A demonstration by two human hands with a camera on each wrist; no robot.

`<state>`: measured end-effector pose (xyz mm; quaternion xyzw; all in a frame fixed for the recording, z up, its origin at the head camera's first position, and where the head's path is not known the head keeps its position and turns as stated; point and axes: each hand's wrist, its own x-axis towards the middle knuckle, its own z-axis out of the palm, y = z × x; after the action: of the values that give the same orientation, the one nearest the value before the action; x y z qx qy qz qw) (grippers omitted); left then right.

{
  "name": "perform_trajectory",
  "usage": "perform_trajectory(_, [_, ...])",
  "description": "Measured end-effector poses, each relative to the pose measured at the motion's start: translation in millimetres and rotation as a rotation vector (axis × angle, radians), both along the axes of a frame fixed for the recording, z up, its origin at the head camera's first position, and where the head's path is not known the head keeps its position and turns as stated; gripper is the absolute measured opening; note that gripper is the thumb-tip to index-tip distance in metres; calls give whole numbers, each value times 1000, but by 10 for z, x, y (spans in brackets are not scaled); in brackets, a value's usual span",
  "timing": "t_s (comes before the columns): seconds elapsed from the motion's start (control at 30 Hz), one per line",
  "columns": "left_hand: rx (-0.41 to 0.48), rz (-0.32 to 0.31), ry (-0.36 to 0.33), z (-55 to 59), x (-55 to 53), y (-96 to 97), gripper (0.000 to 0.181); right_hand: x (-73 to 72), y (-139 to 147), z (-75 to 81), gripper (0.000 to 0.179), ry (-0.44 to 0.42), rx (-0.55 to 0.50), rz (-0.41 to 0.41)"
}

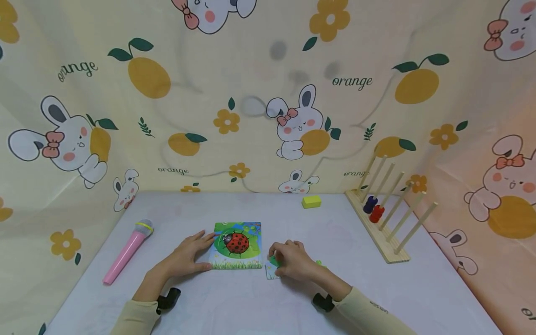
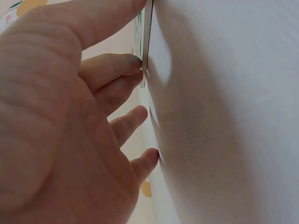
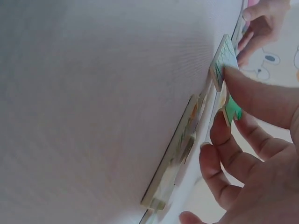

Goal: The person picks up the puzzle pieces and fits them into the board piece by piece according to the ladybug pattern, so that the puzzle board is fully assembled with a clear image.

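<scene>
A cream curtain printed with rabbits, oranges and flowers [image 1: 234, 70] hangs behind a white-covered table [image 1: 234, 307]. At the middle lies a flat, square panel picturing a red ladybird on a green leaf [image 1: 236, 244]; being square, it has no marked long axis.

The left hand [image 1: 190, 255] has its fingers spread, thumb and fingertips touching the panel's left edge. The right hand [image 1: 295, 261] pinches a small, thin picture piece in pale blue and green [image 1: 271, 273] between thumb and fingers; the right wrist view shows this piece tilted.

The relation that matters is sideways: the pinched piece is just right of the panel's lower right corner, with a narrow gap showing in the head view. The left hand is nearer the panel, while the right hand has the piece on the side away from it. Whether the piece's lower edge meets the table cannot be told.

Near the right wrist lies another flat, patterned item [image 3: 170, 163], mostly hidden from the head view. Farther off are a pink toy microphone with a grey head [image 1: 125, 256], a yellow block [image 1: 311, 202] and a pale wooden peg rack [image 1: 395, 257] carrying purple beads [image 1: 370, 205] and red beads [image 1: 377, 214].
</scene>
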<state>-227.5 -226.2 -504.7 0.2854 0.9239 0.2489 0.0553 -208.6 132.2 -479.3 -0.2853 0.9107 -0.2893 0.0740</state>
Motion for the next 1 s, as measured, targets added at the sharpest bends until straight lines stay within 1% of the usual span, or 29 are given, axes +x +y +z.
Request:
perform_trajectory(0.17, [-2,-1,-1,-1,-9,2,79,1,-1,44,31,-20,-37,-1])
perform_trajectory(0.33, [5,-5,2,-1,-4,8,78,-18,19,67,27,-40,-38,14])
perform_trajectory(0.53, [-2,-9,7,-1,0,13,78,-63,39,81,25,-66,-4,69])
perform_trajectory(0.63, [-2,-11,6,0,0,12,78,-90,23,101,25,-100,-13,107])
perform_trajectory(0.8, [-8,-2,1,1,1,12,80,-165,-96,143,23,-139,-109,149])
perform_trajectory(0.93, [-13,-2,5,6,5,10,80,-275,-270,149,22,-124,-192,166])
perform_trajectory(1.0, [-8,-1,8,11,9,8,79,-337,-374,149,22,-113,-203,176])
